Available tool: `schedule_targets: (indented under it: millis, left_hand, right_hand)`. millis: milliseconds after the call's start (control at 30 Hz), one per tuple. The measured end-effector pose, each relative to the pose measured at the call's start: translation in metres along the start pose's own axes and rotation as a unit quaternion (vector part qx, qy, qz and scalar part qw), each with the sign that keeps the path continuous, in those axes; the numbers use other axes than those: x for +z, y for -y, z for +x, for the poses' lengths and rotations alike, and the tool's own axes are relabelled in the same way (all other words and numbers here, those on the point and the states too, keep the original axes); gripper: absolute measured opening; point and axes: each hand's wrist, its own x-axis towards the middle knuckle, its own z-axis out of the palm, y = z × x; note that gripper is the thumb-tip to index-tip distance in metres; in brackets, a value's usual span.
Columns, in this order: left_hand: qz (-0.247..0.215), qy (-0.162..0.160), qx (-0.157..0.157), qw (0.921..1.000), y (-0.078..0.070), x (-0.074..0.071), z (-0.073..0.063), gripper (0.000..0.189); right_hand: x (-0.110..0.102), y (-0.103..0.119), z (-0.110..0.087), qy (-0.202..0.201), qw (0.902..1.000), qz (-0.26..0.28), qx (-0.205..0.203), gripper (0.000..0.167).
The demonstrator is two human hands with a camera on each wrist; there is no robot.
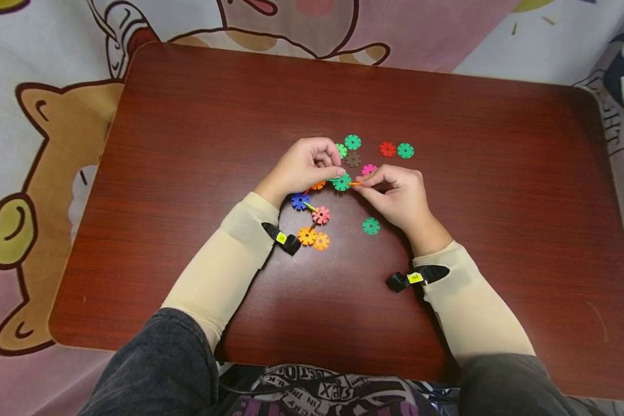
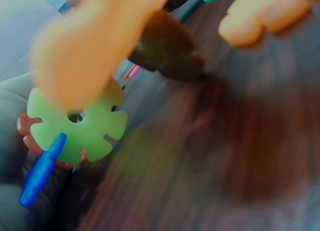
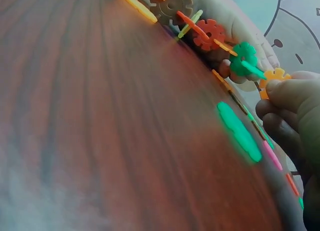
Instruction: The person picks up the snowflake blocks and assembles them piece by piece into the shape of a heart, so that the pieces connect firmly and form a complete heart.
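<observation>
Slotted plastic discs joined edge to slot form a chain that runs up to my left hand (image 1: 308, 164). That hand pinches the chain by a green disc (image 1: 341, 182) at its far end. My right hand (image 1: 399, 193) pinches an orange disc (image 3: 274, 81) between thumb and finger, its edge right at the green disc. Further along the chain come a blue disc (image 1: 300, 201), a pink disc (image 1: 320, 215) and a yellow-orange disc (image 1: 307, 236). A light green disc (image 2: 77, 123) with a blue disc slotted into it shows close up in the left wrist view.
Loose discs lie on the brown table (image 1: 499, 231): a teal disc (image 1: 352, 142), a brown disc (image 1: 352, 159), a red disc (image 1: 387, 149) and a magenta disc (image 1: 368, 169) beyond my hands. Another green disc (image 1: 371, 226) lies between my forearms. A patterned cloth (image 1: 421, 34) surrounds the table.
</observation>
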Motion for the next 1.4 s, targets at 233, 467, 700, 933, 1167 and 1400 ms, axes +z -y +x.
schedule_targets:
  millis: [233,467,700,933,1167,1400]
  left_hand:
    - [-0.017,-0.007,0.003,0.9998,-0.001,0.0,0.001,0.019]
    - [-0.004,-0.002,0.002,1.0,0.0,0.0,0.002,0.013]
    - [0.031,0.008,-0.02,0.9993,-0.004,0.0,0.001,0.009]
    - [0.071,0.026,-0.021,0.9969,-0.004,-0.001,-0.001,0.011]
    - [0.061,0.022,-0.017,0.9977,-0.002,0.0,-0.001,0.011]
    - [0.065,0.014,-0.019,0.9976,-0.003,0.0,-0.001,0.011]
  right_hand:
    - [0.007,0.005,-0.003,-0.024,0.9996,-0.006,-0.011,0.021]
    - [0.009,0.001,-0.002,-0.035,0.9991,0.02,0.008,0.02]
    - [0.009,-0.004,-0.001,-0.047,0.9965,0.06,0.032,0.017]
    - [0.011,-0.002,-0.001,-0.06,0.9953,0.069,0.032,0.019]
    - [-0.001,-0.008,0.004,-0.107,0.9875,-0.112,0.029,0.006]
    - [-0.01,-0.014,0.001,-0.017,0.9464,-0.283,0.154,0.038]
